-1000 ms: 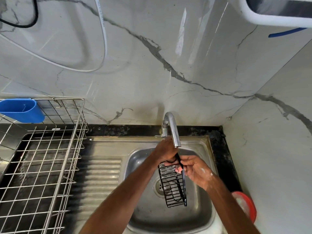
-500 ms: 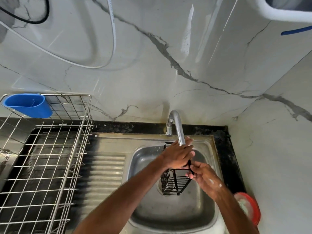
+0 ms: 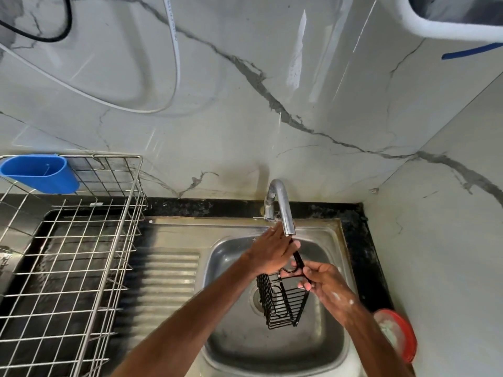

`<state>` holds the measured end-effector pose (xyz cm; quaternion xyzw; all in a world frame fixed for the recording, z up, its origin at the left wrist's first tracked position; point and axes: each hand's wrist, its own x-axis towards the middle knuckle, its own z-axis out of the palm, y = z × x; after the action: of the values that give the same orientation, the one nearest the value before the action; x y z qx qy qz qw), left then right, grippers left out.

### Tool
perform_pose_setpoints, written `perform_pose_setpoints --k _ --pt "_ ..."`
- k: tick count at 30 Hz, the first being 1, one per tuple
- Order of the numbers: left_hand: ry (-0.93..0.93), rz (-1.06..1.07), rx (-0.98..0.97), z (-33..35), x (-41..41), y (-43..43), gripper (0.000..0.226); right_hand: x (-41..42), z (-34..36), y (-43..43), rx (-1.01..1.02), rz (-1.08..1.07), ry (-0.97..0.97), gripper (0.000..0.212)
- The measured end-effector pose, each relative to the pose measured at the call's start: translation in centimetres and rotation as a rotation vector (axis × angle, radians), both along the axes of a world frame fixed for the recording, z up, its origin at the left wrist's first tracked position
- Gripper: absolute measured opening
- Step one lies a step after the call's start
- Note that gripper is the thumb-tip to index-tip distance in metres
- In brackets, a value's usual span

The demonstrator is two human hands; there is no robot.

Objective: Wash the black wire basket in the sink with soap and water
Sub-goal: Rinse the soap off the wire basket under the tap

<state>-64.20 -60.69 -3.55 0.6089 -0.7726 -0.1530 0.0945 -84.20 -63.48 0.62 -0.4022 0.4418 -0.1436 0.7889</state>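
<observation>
The black wire basket point(image 3: 284, 306) is hanging in the air over the sink point(image 3: 272, 357), tilted, just above the drain point(image 3: 255, 299) and not touching the steel. The right hand point(image 3: 325, 285) is doing the holding. Its fingertips point(image 3: 304, 281) are curling round the upper edge of the basket and pinching the wire, and white flecks of soap are clinging to the back of the hand. The left hand point(image 3: 273, 251) is lying flatter, with its fingers stretching out fairly straight over the tall back bar of the basket and reaching up to the mouth of the tap point(image 3: 284, 213). Whether its thumb is hooking under the wire is hidden. Whether water is running from the tap is also too faint to tell.

This looks like the middle of the wash, with the soaped basket being rubbed or rinsed right under the spout. The next move is probably calling for a turn of the basket so that its other sides and its floor come under the tap. That needs a firm pinch from the right hand, since wet, soapy wire is likely slippery, while the left palm is running along the bars.

Further out, a red dish point(image 3: 397, 333) with something white in it is sitting at the sink's right edge. A steel drying rack point(image 3: 81, 254) is standing to the left, with a blue cup point(image 3: 40, 172) hooked on its far corner.
</observation>
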Motion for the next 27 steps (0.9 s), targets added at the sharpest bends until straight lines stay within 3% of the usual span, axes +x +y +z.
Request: perform_pose_setpoints --k 3,7,11,15,20,24,27 --pt "0.055 0.048 0.062 1.0 -2.9 2.3 0.061 -0.1 -0.4 -0.4 0.019 -0.096 -0.004 0.023" --pt "0.075 -0.028 0.023 1.4 -3.7 3.8 0.070 -0.4 -1.3 -0.5 0.024 -0.120 -0.003 0.025" --pt "0.116 0.089 0.072 0.6 -0.2 1.5 0.071 -0.6 -1.1 -0.4 0.005 -0.063 -0.063 0.029" --pt "0.282 0.287 0.156 1.1 1.1 0.1 0.053 -0.6 -0.5 -0.4 -0.012 -0.009 -0.086 0.036" --pt "0.106 0.221 0.163 1.4 -2.7 3.8 0.088 -1.2 -1.6 -0.9 -0.032 -0.024 -0.045 0.039" --pt "0.017 0.140 -0.122 1.5 -5.0 6.4 0.065 -1.5 -2.2 -1.6 -0.056 -0.008 -0.054 0.072" --pt "0.201 0.224 -0.204 2.7 -3.8 6.0 0.052 -1.8 -2.2 -1.9 -0.070 0.039 -0.039 0.055"
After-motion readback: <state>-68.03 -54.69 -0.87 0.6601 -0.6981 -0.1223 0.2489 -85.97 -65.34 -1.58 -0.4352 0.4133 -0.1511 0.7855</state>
